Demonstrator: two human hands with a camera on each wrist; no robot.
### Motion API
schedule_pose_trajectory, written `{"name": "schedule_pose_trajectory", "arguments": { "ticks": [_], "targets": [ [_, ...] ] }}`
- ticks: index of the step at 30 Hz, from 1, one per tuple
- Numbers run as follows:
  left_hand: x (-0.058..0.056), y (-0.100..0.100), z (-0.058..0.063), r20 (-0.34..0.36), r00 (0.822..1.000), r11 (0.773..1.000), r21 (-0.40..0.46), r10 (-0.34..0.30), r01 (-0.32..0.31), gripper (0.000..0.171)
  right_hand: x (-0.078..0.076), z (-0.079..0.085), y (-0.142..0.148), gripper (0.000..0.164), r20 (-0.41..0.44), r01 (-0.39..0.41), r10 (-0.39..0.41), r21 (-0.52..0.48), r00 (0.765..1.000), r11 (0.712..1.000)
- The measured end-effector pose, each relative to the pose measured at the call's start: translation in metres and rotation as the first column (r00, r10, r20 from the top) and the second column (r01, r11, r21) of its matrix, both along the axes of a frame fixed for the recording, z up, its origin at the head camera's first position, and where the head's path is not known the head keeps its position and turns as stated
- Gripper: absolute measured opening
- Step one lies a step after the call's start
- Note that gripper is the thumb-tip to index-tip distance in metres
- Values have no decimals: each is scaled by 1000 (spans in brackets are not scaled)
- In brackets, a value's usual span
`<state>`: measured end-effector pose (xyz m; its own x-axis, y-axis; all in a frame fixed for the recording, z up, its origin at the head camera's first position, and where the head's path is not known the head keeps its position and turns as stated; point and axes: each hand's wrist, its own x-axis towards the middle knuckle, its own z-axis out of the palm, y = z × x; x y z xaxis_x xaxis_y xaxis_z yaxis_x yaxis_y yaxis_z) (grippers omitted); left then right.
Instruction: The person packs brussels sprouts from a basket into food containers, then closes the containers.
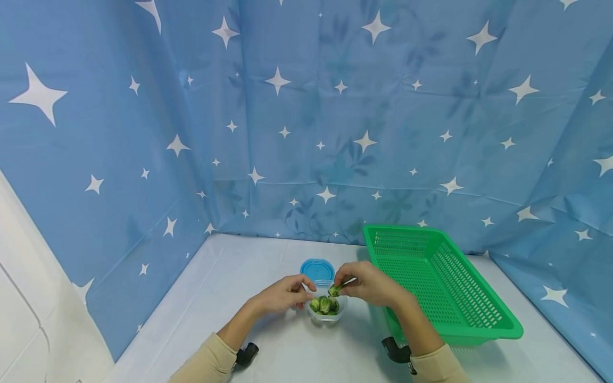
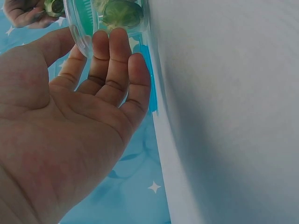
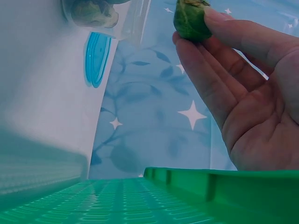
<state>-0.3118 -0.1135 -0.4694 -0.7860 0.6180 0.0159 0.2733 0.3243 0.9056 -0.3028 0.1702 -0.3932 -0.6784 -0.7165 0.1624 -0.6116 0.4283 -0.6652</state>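
Observation:
My right hand (image 1: 367, 283) pinches a Brussels sprout (image 3: 192, 21) between thumb and fingertips, above a small clear plastic container (image 1: 325, 318). Several more Brussels sprouts (image 1: 324, 305) lie inside that container. At its left side is my left hand (image 1: 283, 293), with thumb and fingers apart and loosely bent. Seen from the left wrist, the left fingertips (image 2: 119, 39) are close against the container's wall; whether they press on it I cannot tell. Nothing lies in the left palm.
Behind the container, a blue lid (image 1: 317, 269) lies on the white-covered table (image 1: 191, 319). A large green perforated basket (image 1: 483, 290) stands to the right, beside the right forearm. A blue star-patterned curtain (image 1: 306, 117) hangs along the back and sides.

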Motion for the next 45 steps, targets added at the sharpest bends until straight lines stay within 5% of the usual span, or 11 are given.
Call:
{"name": "schedule_pose_trajectory", "arguments": {
  "ticks": [20, 45],
  "targets": [
    [1, 0, 0, 1, 1000, 1000, -3, 0, 0, 29, 2, -2, -5, 13, 84, -28, 15, 149, 996, 988],
    [-3, 0, -1, 1, 1000, 1000, 11, -15, 15, 30, 3, -2, -7, 18, 102, -17, 2, 149, 995, 989]
  ]
}}
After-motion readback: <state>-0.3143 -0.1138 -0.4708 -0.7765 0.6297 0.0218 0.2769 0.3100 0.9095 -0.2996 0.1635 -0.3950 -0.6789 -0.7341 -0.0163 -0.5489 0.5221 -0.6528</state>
